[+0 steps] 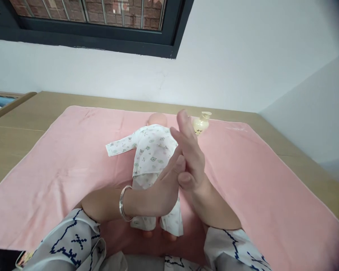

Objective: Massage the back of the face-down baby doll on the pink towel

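My left hand (166,188), with a silver bangle on its wrist, presses palm to palm against my right hand (192,160) in front of my chest. The fingers of both hands are stretched out, with no object visible between the palms. Below and behind them lies a baby doll (154,145) in a white printed top and trousers, its head towards the wall and its feet towards me. One sleeve spreads out to the left; my hands hide the other side. Just beyond my right fingertips stands a small cream-coloured jug-shaped bottle (201,124) with dark marks on its front.
A pink blanket (81,150) with some creases covers much of the wooden table (19,124). Behind it rises a white wall with a dark-framed barred window (101,32). A wooden-edged compartment holding blue cloth (0,101) is at the far left.
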A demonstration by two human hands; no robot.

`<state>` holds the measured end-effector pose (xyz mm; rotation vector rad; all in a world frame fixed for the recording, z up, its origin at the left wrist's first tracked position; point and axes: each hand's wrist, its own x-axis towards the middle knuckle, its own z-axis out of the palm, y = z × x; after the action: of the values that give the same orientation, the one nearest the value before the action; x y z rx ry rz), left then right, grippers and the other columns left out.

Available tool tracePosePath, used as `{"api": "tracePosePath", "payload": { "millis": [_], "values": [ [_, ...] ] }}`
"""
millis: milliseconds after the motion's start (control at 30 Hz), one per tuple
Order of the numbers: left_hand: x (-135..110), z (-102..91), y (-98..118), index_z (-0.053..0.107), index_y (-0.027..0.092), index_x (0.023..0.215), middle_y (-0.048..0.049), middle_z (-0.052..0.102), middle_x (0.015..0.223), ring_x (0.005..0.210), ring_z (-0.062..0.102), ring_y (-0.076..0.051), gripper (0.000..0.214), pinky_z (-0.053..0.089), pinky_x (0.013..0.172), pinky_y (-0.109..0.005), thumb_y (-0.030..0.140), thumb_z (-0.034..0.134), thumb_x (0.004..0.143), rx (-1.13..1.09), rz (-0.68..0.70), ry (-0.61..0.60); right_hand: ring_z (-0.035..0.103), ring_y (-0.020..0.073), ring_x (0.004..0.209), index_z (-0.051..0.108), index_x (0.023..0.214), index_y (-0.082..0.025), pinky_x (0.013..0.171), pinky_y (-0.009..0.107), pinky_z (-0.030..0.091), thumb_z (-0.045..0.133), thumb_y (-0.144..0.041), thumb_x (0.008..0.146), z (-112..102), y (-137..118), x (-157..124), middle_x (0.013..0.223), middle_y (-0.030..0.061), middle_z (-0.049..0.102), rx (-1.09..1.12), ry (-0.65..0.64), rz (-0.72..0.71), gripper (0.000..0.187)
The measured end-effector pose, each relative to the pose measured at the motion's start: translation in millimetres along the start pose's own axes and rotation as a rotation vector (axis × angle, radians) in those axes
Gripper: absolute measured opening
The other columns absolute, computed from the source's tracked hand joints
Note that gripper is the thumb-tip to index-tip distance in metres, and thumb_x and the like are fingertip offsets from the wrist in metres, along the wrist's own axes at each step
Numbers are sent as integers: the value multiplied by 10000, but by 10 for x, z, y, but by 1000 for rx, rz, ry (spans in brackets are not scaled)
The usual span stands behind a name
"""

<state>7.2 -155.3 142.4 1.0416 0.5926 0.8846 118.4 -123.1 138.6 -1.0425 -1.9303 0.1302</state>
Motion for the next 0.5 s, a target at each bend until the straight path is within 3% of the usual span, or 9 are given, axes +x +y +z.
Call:
{"api": "tracePosePath", "payload": {
  "millis": [67, 200, 233, 300, 400, 467, 500],
  "values": [
    [-102, -63, 113, 664, 300, 1198, -55, 676, 1229, 1437, 462, -292, 437, 433, 1207, -440, 595, 396, 1019, -3, 30, -58, -28, 450, 1564, 243, 1605, -383, 1206, 808, 41, 380, -660, 966, 75, -59, -66, 1688, -24, 248, -34, 63, -38, 709],
    [-150, -219, 500, 640, 263, 1237, -82, 671, 1214, 1412, 501, -287, 601, 511, 1099, -463, 631, 210, 1036, -112, 66, 119, -59, 371, 1573, -120, 1633, -283, 1284, 671, 23, 381, -548, 999, 326, -349, -296, 1731, 28, 7, 53, -28, -266, 850],
    [-142, -242, 585, 627, 270, 1272, -81, 668, 1225, 1412, 502, -284, 621, 512, 1086, -470, 638, 186, 1036, -100, 120, 167, -53, 363, 1575, -139, 1631, -250, 1293, 648, 43, 419, -540, 991, 374, -429, -350, 1729, 61, 2, 85, -60, -292, 897],
    [-122, -260, 683, 599, 305, 1335, -68, 665, 1247, 1420, 494, -276, 586, 506, 1071, -475, 627, 206, 1043, -42, 199, 247, -2, 363, 1578, -122, 1635, -230, 1294, 645, 94, 520, -545, 950, 419, -554, -429, 1714, 110, 128, 147, -90, -302, 990],
    [-95, -224, 618, 608, 328, 1353, -52, 670, 1252, 1445, 468, -256, 462, 522, 1047, -453, 520, 310, 1057, 137, 150, 332, 99, 361, 1574, -70, 1643, -269, 1297, 635, 117, 642, -580, 872, 338, -603, -455, 1668, 102, 299, 176, -70, -302, 1094],
    [-83, -184, 460, 641, 314, 1334, -55, 682, 1238, 1449, 468, -245, 440, 552, 1026, -419, 492, 380, 1026, 218, 90, 341, 101, 348, 1577, -50, 1646, -278, 1309, 599, 98, 654, -625, 855, 207, -537, -413, 1691, 78, 234, 132, -75, -323, 1114],
    [-80, -166, 362, 653, 311, 1318, -60, 688, 1239, 1460, 456, -254, 435, 560, 1027, -416, 504, 436, 995, 207, 90, 284, 87, 349, 1579, -35, 1648, -269, 1310, 593, 87, 629, -651, 865, 132, -482, -376, 1709, 68, 166, 107, -68, -347, 1095]
  ]
}}
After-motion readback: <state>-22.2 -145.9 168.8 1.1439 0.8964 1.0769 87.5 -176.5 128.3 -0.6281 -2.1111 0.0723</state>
